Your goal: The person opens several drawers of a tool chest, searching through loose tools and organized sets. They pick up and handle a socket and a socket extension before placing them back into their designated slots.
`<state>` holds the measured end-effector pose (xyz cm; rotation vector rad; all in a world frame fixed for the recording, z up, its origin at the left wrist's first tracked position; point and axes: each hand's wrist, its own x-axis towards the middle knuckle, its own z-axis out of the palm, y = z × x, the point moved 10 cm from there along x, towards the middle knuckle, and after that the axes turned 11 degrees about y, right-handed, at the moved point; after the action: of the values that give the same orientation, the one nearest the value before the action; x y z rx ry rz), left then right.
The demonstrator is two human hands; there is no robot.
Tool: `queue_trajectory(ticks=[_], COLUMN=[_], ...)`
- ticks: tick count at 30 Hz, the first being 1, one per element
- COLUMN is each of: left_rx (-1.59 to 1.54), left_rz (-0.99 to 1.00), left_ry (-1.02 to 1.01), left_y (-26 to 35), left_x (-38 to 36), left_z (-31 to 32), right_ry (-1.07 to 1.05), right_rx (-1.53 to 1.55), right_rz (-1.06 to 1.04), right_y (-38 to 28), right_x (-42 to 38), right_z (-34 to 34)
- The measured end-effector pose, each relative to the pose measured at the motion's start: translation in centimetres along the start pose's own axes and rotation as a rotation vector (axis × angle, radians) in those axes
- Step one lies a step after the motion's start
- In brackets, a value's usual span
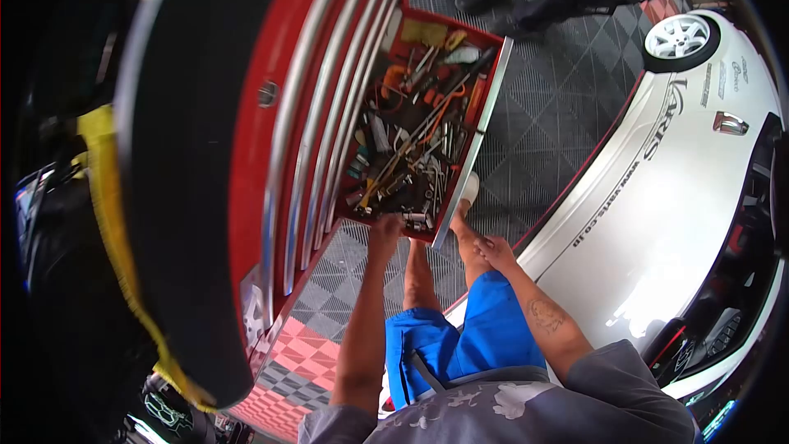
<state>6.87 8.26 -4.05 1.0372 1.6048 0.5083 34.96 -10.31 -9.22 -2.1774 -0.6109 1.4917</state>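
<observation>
An open red tool chest drawer [491, 99] lies in front of me, crowded with loose tools. My left hand [386, 232] is at the drawer's near end, beside some metal sockets [417, 219]. Its fingers are blurred and partly hidden, so their grip does not show. To the right, outside the drawer, my right hand [493, 252] hovers above my leg with its fingers curled together. Whatever it may hold is too small to make out. Long thin rods and orange-handled tools [394, 78] fill the drawer's middle and far part.
The red tool chest [261, 49] with several shut drawers rises on the left, a yellow strip [103, 164] along its dark top. A white car [633, 197] stands close on the right. Beyond the drawer, another person's dark-clothed legs [526, 0] stand on the tiled floor [542, 90].
</observation>
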Motion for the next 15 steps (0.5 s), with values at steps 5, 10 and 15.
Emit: queue_trajectory(ticks=[5, 10, 15], left_rx=[0.29, 0.204, 0.026], left_rz=[0.046, -0.246, -0.498], left_ry=[-0.074, 0.174, 0.125], left_y=[-1.6, -5.8, -7.2], left_x=[-10.9, -17.7, -19.7], left_z=[-2.4, -12.7, -17.0], right_ry=[0.04, -0.14, 0.02], right_rx=[0.07, -0.135, 0.186], right_rz=[-0.03, -0.155, -0.276], right_y=[-8.9, -21.6, -33.4], right_x=[-1.1, 0.0, -3.5], right_z=[-4.1, -8.9, -18.7])
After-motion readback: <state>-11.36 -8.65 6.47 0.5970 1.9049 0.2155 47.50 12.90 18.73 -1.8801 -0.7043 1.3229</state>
